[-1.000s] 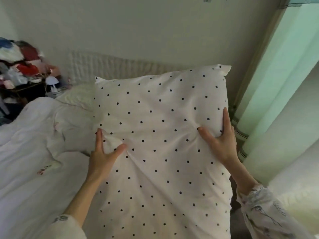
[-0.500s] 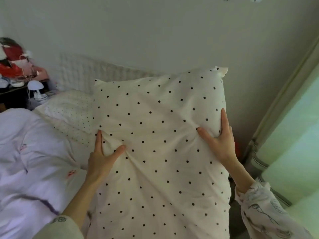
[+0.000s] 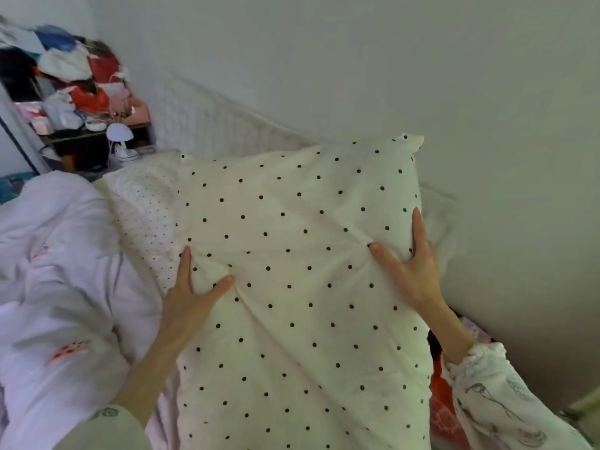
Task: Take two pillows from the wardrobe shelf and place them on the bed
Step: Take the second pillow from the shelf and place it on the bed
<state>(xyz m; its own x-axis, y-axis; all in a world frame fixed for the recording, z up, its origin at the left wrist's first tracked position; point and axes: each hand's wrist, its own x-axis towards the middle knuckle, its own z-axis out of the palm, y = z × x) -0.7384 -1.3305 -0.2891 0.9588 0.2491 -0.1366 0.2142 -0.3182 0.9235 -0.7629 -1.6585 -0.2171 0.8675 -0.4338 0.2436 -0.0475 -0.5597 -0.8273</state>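
Head view | left hand [image 3: 188,297] + right hand [image 3: 412,267] both pinch-gripping dotted pillow [image 3: 302,287], frame centre | second pillow [image 3: 146,203] behind-left on bed [image 3: 58,254]

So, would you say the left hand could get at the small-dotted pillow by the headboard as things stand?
Probably not right away: the left hand grips the big dotted pillow. The small-dotted pillow lies uncovered just beyond its fingertips, so once it lets go, the way looks free.

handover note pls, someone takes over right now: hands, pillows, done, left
Left hand: pinching a fold of the dotted pillow at its left side.
Right hand: grip on its right edge.
Pillow is held up over the head of the bed.
Done: second pillow already lies by the headboard.
Left: set the held one down to its right, release.
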